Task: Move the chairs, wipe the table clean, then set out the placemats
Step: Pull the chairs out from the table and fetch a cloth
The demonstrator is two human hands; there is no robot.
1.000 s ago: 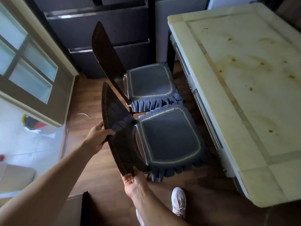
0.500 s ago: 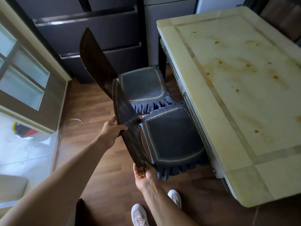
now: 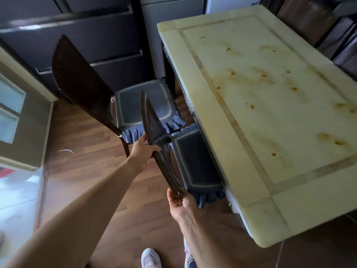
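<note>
A dark wood-plank floor [image 3: 81,171] fills the lower middle. At 11 o'clock stands a dark drawer unit [image 3: 77,35] with long horizontal handles. Just beside it, at 12 o'clock, is a pale grey cabinet [image 3: 170,26]. At 9 o'clock is a brown door [image 3: 31,132] with frosted panes. A thin curled scrap [image 3: 66,151] lies on the planks near it. Pale tiles [image 3: 15,194] show at 8 o'clock and a white shoe [image 3: 150,258] at 6 o'clock.

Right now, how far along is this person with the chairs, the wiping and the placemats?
Nothing looks finished. In hand: the left hand and right hand grip the backrest of the nearer dark wooden chair with a blue cushion, its seat partly under the cream stone table. Left: the orange-brown stains need wiping, and no placemats are in view.
</note>
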